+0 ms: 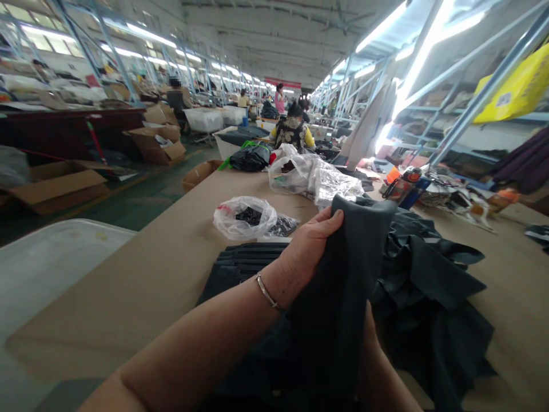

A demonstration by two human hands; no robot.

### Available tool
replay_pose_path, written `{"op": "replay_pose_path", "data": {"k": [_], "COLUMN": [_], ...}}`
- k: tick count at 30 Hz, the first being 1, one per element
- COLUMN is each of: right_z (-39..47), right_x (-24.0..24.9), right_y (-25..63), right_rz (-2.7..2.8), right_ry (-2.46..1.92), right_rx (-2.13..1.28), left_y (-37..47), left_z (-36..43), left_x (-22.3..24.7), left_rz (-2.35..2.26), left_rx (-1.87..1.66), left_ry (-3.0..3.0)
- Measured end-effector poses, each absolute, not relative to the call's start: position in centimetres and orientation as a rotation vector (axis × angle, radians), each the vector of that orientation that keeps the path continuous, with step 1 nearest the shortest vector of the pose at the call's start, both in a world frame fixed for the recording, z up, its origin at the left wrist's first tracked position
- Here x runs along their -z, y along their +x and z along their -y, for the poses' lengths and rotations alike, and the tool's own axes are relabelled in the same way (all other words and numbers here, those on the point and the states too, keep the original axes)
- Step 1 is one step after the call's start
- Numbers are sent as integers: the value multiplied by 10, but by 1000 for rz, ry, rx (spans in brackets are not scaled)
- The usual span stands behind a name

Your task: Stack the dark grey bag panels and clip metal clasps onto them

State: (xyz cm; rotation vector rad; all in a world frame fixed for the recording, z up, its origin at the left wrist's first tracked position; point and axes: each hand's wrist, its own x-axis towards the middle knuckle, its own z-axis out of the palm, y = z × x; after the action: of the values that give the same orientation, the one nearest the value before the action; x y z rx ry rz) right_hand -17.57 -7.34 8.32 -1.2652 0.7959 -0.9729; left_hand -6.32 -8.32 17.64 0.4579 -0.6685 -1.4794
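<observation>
My left hand (306, 246), with a bracelet at its wrist, pinches the upper edge of a dark blue-grey cloth piece (362, 240) between thumb and fingers. The cloth is held up and hangs down in front of me. My right hand (372, 332) is at the cloth's lower right edge, its fingers hidden behind the fabric. Under my left forearm lies a stack of folded dark cloth pieces (244, 257). To the right, a loose heap of the same dark cloth (437, 280) spreads over the table (141, 274).
A clear plastic bag (244, 217) with small black parts stands beyond the stack, with larger plastic bags (313, 174) behind it. Orange and blue bottles (409, 186) stand at right. A white bin (64, 246) and cardboard boxes (64, 183) are at left. A co-worker (294, 129) sits ahead.
</observation>
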Motion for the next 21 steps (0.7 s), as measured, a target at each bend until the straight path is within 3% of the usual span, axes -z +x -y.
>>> {"op": "replay_pose_path", "data": {"k": [6,8,10,13,16,21], "right_z": [67,85,106,118,95,44], "right_x": [-109,-126,-148,-177,-190,-196], "right_y": [-184,-203,-222,-228,-206,-179], "right_rz": [-837,-965,-1177,-1157,-703,-410], "right_ry": [-773,-1066,-1653,-2462,-2734,-2692], "right_rx": [913,972,995,567,180,238], "left_y": [-14,9,26,29,12,10], "left_z": [73,65,50,17,-19,-70], "left_x": [-169,-172,-180,-197,-203,-197], "left_rz": [792,906,1081,1546,2073,2415], "left_rx": [1315,1023,546,0,-199,-37], "left_ry": [661,816,982,1130,1225,1510]}}
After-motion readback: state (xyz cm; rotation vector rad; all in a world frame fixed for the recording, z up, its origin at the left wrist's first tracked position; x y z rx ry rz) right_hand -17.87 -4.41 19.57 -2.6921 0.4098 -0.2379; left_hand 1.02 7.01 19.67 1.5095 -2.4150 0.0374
